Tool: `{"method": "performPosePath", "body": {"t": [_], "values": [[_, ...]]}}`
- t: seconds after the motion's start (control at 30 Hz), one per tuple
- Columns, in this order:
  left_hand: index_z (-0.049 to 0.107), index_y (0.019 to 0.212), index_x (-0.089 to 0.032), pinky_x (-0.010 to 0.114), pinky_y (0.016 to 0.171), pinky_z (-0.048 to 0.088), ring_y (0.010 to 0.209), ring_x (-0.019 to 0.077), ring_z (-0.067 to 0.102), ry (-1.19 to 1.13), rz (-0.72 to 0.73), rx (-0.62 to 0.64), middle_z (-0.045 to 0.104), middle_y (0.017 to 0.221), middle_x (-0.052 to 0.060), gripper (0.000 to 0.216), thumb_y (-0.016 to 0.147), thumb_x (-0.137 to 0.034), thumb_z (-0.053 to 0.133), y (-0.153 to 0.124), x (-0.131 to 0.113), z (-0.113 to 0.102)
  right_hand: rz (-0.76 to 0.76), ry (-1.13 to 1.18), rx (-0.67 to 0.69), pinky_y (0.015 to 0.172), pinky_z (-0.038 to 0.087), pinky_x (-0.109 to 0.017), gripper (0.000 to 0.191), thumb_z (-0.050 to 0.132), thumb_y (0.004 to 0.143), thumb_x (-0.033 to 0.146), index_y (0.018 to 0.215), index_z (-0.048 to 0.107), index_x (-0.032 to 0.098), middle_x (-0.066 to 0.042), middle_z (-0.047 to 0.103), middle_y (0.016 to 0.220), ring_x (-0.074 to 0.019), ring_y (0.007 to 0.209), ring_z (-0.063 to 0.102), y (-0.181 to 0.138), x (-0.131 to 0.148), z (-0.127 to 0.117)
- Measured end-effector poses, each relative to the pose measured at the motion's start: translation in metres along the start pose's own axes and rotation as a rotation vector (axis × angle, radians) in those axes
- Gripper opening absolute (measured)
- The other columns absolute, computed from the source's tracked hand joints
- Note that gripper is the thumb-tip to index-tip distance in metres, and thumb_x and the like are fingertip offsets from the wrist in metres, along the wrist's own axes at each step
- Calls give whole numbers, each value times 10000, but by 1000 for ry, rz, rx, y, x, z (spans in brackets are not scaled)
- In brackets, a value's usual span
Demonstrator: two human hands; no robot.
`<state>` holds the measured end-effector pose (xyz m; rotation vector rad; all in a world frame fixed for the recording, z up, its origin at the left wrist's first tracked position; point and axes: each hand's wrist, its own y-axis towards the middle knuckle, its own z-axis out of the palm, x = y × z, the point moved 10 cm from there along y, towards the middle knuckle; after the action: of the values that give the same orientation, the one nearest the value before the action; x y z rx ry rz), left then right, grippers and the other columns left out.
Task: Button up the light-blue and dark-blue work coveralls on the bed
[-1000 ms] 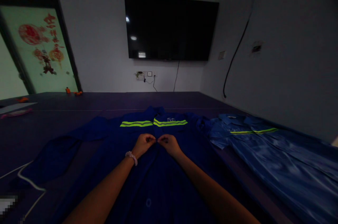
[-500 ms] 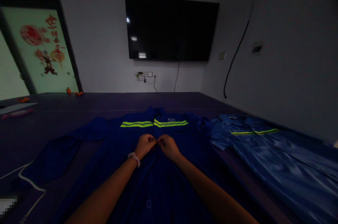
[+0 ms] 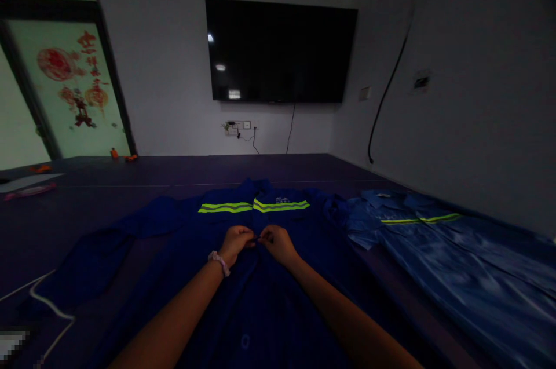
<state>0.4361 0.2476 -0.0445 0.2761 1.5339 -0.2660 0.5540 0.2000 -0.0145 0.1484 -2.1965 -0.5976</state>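
Observation:
A dark blue work jacket [image 3: 304, 241] with yellow-green reflective strips across the chest lies spread out, its collar at the far end. Both hands meet at its front edge, a little below the strips. My left hand [image 3: 237, 243], with a pale scrunchie on the wrist, pinches the jacket's front edge. Opposite it, my right hand [image 3: 278, 243] also pinches the front edge, fingertips almost touching the left ones. Whatever small part lies between the fingertips is too dark to make out. Closer to me, a faint round button [image 3: 245, 341] shows on the cloth.
A lighter blue garment [image 3: 434, 259] with a thin yellow strip lies at the right. A white cord [image 3: 54, 312] runs over the purple surface [image 3: 165, 169] at the left. Small orange objects [image 3: 130, 157] lie near the door, and a television [image 3: 282, 53] hangs on the wall.
Both hands stay at the same spot on the jacket front. The left fingertips have shifted slightly, leaving a small gap between the two hands. The view has tilted a little upward.

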Motion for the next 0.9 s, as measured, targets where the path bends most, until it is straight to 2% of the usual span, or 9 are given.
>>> {"method": "performPosePath", "body": {"t": [0.2,0.3,0.5,0.77,0.9], "values": [[595,653,-110,182,507,479,511,79,562,-12,-9,-34,581,568,-9,52,605,-95,608,0,1,-2,11,-7,-18,517,389,-216,139,580,746,263,642,616,178,-9,618,600,-126,551,551,0,2,-3],[596,705,-114,177,491,475,503,79,561,-13,-9,-49,584,573,-10,109,603,-91,624,0,1,-3,19,-6,-19,522,387,-215,139,566,759,261,658,611,177,-8,614,604,-127,564,555,-1,1,-3],[591,775,-122,172,472,458,485,80,564,-2,2,-60,594,582,-12,166,616,-75,599,-2,-2,-3,0,-23,8,571,415,-224,70,574,738,193,762,640,188,-11,634,676,-133,612,572,-1,5,0],[570,769,-136,181,469,432,441,79,540,33,33,-56,564,530,-43,190,598,-57,554,-3,-6,-1,45,32,4,588,443,-235,96,554,711,148,681,638,182,-17,657,682,-144,632,600,-1,1,-1],[563,761,-144,172,453,397,418,72,514,146,109,-21,548,498,-62,246,551,-18,540,-1,-9,3,99,87,0,585,452,-239,90,560,686,153,671,643,183,-12,665,676,-147,630,607,0,-9,1]]}}
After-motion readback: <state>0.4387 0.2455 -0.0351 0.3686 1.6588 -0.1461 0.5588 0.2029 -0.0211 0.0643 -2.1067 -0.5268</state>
